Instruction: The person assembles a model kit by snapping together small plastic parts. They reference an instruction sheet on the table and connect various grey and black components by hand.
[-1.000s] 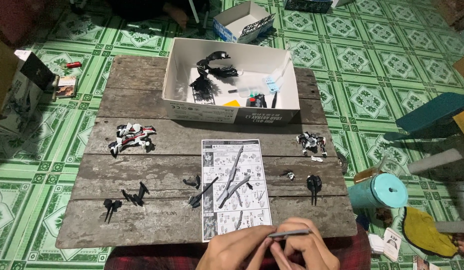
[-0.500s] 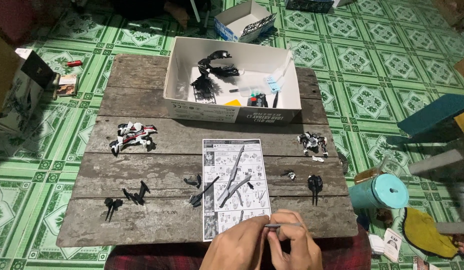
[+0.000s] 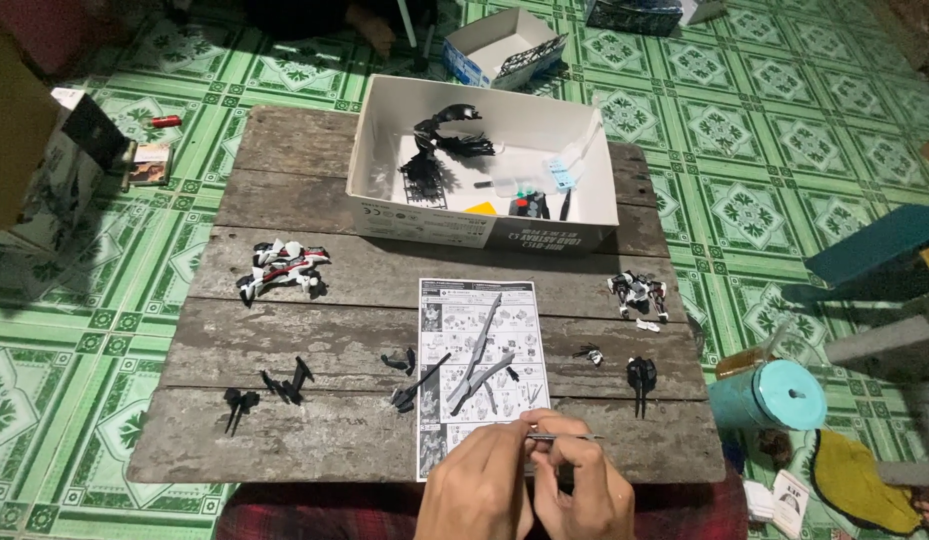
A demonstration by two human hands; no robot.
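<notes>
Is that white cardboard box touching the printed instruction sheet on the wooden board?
Apart. The head view shows a strip of bare wooden board between the white cardboard box and the top edge of the instruction sheet.

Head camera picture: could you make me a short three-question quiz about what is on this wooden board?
1. True or false: the white box is empty.
2. What do both hands, left hand and right hand, hold? A) thin grey tool B) teal roll C) red marker
3. The grey sword-like parts lie on the ____ sheet.

Key: 1 false, it holds black parts; 2 A; 3 instruction.
</notes>
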